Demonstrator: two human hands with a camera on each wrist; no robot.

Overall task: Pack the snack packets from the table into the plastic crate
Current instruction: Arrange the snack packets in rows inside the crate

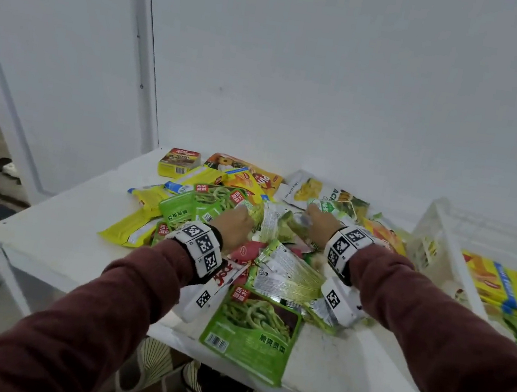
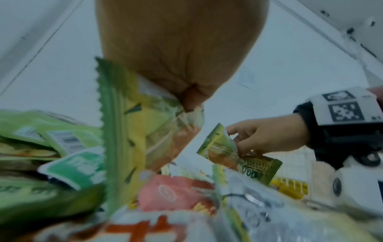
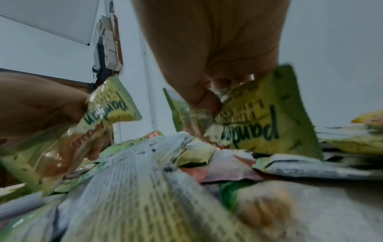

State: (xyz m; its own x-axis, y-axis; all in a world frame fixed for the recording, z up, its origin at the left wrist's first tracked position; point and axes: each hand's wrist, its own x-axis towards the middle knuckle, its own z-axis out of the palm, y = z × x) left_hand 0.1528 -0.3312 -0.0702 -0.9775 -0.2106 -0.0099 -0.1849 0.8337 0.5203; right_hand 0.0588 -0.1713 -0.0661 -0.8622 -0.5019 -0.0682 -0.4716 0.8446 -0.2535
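A heap of snack packets (image 1: 273, 265) lies on the white table (image 1: 53, 232), mostly green and yellow. Both hands are in the middle of the heap. My left hand (image 1: 239, 223) grips a green-and-yellow pandan packet (image 2: 132, 117) by its upper end, fingers curled round it. My right hand (image 1: 317, 221) pinches a second pandan packet (image 3: 263, 121) between thumb and fingers; the same packet (image 2: 225, 150) shows small in the left wrist view. The white plastic crate (image 1: 434, 222) stands at the table's right end, right of my right hand.
Yellow-and-blue packets (image 1: 512, 287) lie in the crate. A large green packet (image 1: 250, 332) hangs over the table's front edge. A small cereal box (image 1: 180, 162) sits at the back left. A white wall rises behind the table, with open floor and shoes at the left.
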